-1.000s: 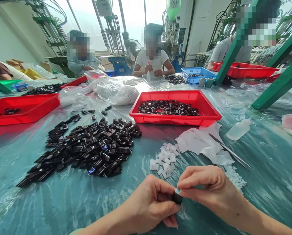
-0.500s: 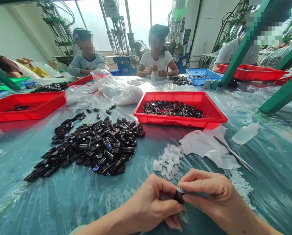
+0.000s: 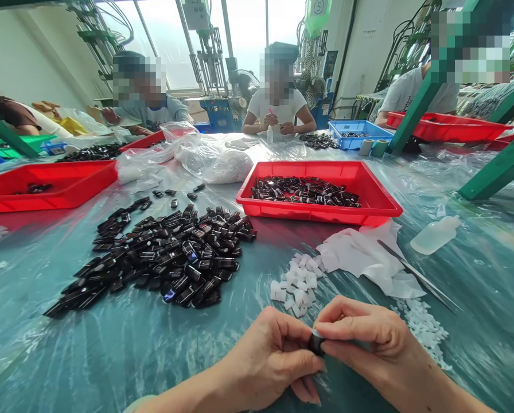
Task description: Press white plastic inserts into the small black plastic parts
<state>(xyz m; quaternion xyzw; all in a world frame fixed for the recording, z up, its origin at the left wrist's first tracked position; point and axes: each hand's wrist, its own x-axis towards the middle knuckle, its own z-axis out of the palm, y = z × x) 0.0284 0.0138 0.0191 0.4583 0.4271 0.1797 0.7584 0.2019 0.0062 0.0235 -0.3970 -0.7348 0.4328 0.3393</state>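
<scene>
Near the front edge of the view, my left hand (image 3: 278,358) grips a small black glossy piece (image 3: 316,343) between thumb and fingers. From the other side, my right hand (image 3: 373,332) pinches the same piece, its index fingertip on the pale upper end and its thumb against the side. Most of the piece is hidden by fingers. Just beyond my hands lies a heap of small white square pieces (image 3: 299,281). Finer whitish bits (image 3: 424,327) are scattered beside my right wrist. To the left spreads a large pile of black glossy pieces (image 3: 166,255).
A red tray (image 3: 317,215) of black pieces stands ahead. Tweezers (image 3: 416,275) lie by a white sheet (image 3: 360,255) and a translucent bottle (image 3: 435,235). Another red tray (image 3: 50,201) sits left, beside plastic bags (image 3: 214,160). Green posts (image 3: 498,158) rise at right; several co-workers sit around.
Both hands stay nearly still on the black piece. Across the table, the co-worker at left has leaned over and raised a hand.
</scene>
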